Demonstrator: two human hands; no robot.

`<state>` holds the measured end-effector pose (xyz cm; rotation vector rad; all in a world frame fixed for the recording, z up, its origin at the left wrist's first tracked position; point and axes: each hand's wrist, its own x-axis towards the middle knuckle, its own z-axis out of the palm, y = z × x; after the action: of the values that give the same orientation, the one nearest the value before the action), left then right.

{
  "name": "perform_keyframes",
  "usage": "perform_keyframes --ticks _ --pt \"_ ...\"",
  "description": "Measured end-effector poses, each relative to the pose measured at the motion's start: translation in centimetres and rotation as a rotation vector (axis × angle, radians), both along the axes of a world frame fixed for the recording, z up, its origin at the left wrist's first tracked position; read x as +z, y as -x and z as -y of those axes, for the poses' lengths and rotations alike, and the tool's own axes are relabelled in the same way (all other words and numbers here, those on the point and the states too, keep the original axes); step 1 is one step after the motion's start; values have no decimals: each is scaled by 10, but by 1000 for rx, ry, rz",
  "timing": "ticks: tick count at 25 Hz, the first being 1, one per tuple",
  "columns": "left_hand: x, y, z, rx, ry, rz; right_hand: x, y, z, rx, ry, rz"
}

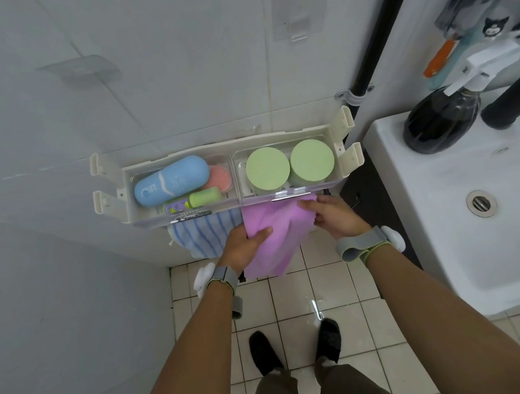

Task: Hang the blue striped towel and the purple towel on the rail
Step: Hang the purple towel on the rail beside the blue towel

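Observation:
The purple towel [273, 234] hangs just below the front of the wall shelf [113, 196], its top edge hidden under the shelf. My left hand [245, 245] pinches its left side, thumb on the cloth. My right hand [334, 216] holds its upper right edge. The blue striped towel [206, 235] hangs to the left of the purple one, partly behind my left hand. The rail itself is hidden beneath the shelf; only a small metal strip [288, 195] shows at the shelf's front.
The shelf holds a blue case [170, 180], a small green bottle [204, 197] and two green round lids [290, 163]. A white sink [471, 202] stands at the right with a dark spray bottle [440, 117] on it. Beige floor tiles and my shoes [265, 351] lie below.

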<state>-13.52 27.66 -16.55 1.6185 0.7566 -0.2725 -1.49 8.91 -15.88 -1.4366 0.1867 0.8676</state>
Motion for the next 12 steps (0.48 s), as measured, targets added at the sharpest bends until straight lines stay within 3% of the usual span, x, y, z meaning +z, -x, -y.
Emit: perform_keyframes --ticks 2,5,7,10,12 --pt "7 -7 1 69 11 70 0 -2 3 71 46 50" --pt "22 -20 3 188 45 128 -8 6 12 368 206 164" --pt "23 -19 3 196 93 101 -10 6 11 244 155 138" --pt "10 -5 0 -58 18 -32 -5 1 5 47 86 126" --pt "11 -4 -1 -76 8 1 -2 2 5 27 96 112"
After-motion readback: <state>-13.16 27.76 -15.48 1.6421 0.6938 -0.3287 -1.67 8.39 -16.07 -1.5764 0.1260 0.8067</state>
